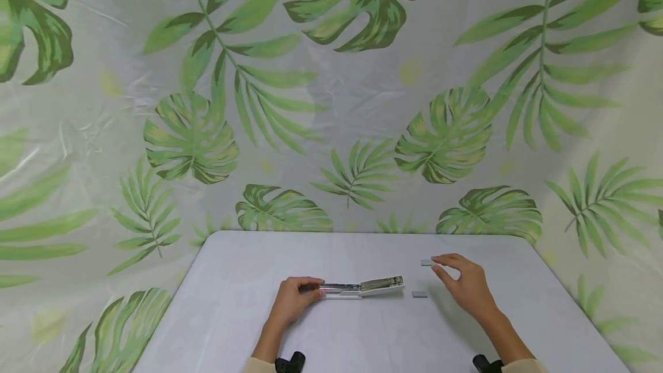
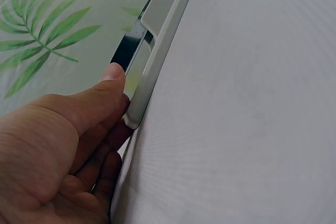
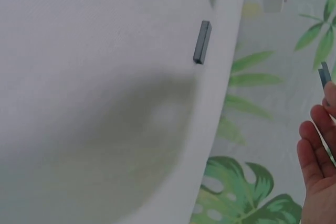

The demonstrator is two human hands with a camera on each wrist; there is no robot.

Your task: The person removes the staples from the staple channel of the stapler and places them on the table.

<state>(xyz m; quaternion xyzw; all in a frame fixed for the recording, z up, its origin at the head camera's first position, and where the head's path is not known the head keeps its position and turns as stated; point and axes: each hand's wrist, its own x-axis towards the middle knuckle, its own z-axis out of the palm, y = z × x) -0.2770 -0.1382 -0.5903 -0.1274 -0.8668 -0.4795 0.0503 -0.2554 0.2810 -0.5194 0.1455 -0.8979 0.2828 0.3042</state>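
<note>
Stapler point(image 1: 362, 287) open, pinned by left hand point(image 1: 292, 299); right hand point(image 1: 463, 281) pinching staples point(image 1: 426, 262); spare strip point(image 1: 419, 294) on table point(image 1: 233, 304); loading pending.

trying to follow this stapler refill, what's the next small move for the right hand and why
Probably carry the small grey staple strip pinched in the right hand leftward to the opened white and silver stapler. Its top is swung open, the left hand grips its near end on the white table, and a second grey staple strip lies spare.
</note>
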